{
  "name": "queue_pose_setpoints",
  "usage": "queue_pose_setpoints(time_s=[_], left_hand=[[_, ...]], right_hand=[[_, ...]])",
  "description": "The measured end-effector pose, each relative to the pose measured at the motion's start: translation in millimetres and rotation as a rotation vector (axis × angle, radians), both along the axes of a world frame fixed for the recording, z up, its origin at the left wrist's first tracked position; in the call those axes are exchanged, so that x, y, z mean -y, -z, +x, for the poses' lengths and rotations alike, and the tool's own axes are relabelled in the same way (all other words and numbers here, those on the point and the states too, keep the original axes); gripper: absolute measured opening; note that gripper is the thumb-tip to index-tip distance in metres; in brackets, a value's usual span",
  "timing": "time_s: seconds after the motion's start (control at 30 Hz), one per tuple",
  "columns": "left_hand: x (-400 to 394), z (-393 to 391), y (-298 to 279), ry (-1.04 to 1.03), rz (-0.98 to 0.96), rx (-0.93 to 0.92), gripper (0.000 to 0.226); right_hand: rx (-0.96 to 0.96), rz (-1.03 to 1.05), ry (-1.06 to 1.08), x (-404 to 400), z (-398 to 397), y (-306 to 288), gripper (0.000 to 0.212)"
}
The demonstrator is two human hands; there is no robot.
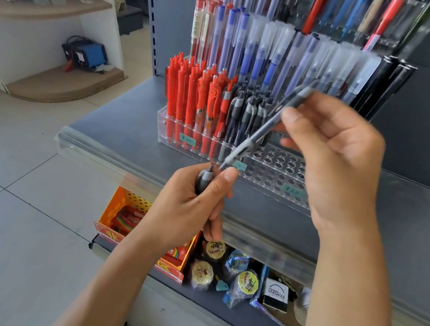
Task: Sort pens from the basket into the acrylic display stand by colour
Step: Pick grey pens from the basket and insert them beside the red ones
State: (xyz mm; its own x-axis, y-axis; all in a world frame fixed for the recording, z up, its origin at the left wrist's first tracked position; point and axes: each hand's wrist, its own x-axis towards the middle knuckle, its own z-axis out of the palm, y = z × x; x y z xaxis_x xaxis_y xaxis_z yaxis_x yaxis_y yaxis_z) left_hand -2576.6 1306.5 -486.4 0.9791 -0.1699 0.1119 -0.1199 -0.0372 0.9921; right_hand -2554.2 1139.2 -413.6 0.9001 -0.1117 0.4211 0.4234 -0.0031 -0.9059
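Here we hold two dark pens above the acrylic stand [270, 166].
Our right hand [342, 158] pinches a slanted grey pen [268, 126]; our left hand [189, 207] grips another pen [203, 179] upright.

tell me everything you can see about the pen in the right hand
The pen is slim, with a dark grey barrel, a paler translucent-looking section lower down and a thin pointed tip. It is motion-blurred, so finer details are unclear. It slants diagonally, upper end toward the top right, tip down-left over the front edge of the acrylic display stand, near the black pens. The right hand pinches its upper part; its tip comes close to the left hand, though contact is unclear.
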Motion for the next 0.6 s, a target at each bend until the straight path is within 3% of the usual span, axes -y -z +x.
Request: queue_pose_setpoints(time_s=[0.23, 0.6], left_hand=[[0.4, 0.3, 2.6, 0.001, 0.006, -0.041, 0.044], [0.7, 0.1, 2.5, -0.005, 0.017, -0.027, 0.048]], right_hand=[[0.22, -0.014, 0.337, 8.3, 8.8, 4.3, 0.025], [0.229, -0.082, 0.363, 0.1, 17.1, 15.5, 0.028]])
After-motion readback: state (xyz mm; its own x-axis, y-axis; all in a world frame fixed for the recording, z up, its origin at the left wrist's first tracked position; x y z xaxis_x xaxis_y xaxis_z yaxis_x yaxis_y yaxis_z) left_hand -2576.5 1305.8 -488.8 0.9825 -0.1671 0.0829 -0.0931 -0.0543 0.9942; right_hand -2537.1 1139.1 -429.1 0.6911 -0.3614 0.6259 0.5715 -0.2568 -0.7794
